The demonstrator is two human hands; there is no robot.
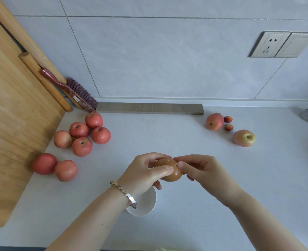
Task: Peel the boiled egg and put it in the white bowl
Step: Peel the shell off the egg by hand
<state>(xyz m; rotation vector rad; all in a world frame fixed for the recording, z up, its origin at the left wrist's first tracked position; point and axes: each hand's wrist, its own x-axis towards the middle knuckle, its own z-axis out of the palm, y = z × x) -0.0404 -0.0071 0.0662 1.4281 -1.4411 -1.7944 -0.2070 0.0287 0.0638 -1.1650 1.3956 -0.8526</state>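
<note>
A brown boiled egg [173, 173] with cracked shell is held above the counter at the centre. My left hand [142, 174] grips it from the left, thumb across its front. My right hand [198, 169] touches the egg's right end, its thumb and forefinger pinched at the shell on top. The white bowl [146, 205] stands on the counter just below my left wrist, partly hidden by it. A metal bracelet sits on my left wrist.
Several red apples [82, 136] lie at the left beside a wooden cutting board [13, 124]. More apples [243, 138] and small red fruits lie at the right. A brush [73, 91], a grey strip [149, 108] and a wall socket [269, 44] are at the back.
</note>
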